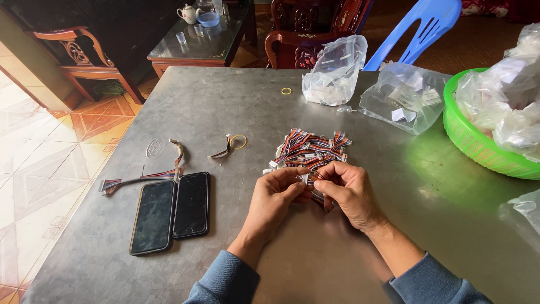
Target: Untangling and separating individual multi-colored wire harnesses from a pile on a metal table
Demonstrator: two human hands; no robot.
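- Left hand (275, 194): fingers curled, thumb and forefinger pinched on a small multicoloured wire lead (310, 181) at its white connector end. Hand sits near the middle of the table (236, 101), a little toward the near edge.
- Right hand (346, 188): fingers bent in, tips pinching the same wire lead from the other side; thumb tips of both hands nearly touching. Most of the lead is hidden by the fingers.
- Pile of wire leads (309, 149): red, blue, white and orange ribbon pieces with white plugs, heaped just beyond the hands, touching the fingertips, about mid-table.
- Two dark phones (171, 211): lying flat, screens up, side by side and touching, toward the left edge, near side.
- Loose wire strip (138, 180): lies just beyond the phones, running toward the left edge.
- Two curled wire bits (179, 151) beyond the phones; beside the right one a yellow rubber band (238, 141).
- Second rubber band (286, 90): alone, close to the far edge.
- Clear plastic bags (334, 70): two, holding small parts, at the far edge, right of centre.
- Green basket (469, 138): at the right edge, filled with more clear bags.
- Beyond the table: blue plastic chair (427, 25), carved wooden chairs, glass-topped side table with a teapot.
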